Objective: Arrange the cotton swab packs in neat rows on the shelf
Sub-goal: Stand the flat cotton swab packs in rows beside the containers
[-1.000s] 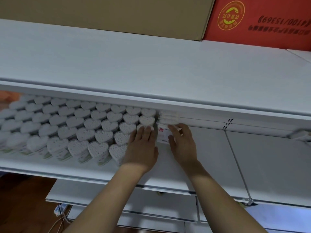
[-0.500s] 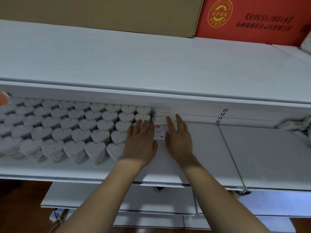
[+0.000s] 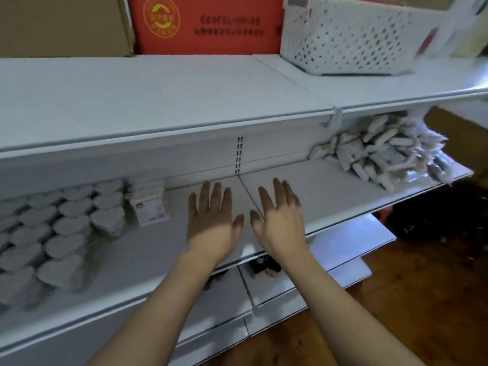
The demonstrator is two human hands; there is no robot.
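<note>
Head view: both hands' fingers (image 3: 211, 194) spread, holding nothing; heart-shaped swab packs (image 3: 66, 225) blurred, cut off at left.

Red carton (image 3: 206, 25), above and behind both hands: yellow circular emblem and inverted print, illegible. Cotton swab pack (image 3: 150, 210), left of the left hand (image 3: 211, 220): small red mark, text unreadable.

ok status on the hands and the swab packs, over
Left hand and right hand open, holding nothing, over bare shelf. Heart-shaped swab packs in rows at left, boxed pack at row end. Loose pile at right, nothing blocking.
</note>
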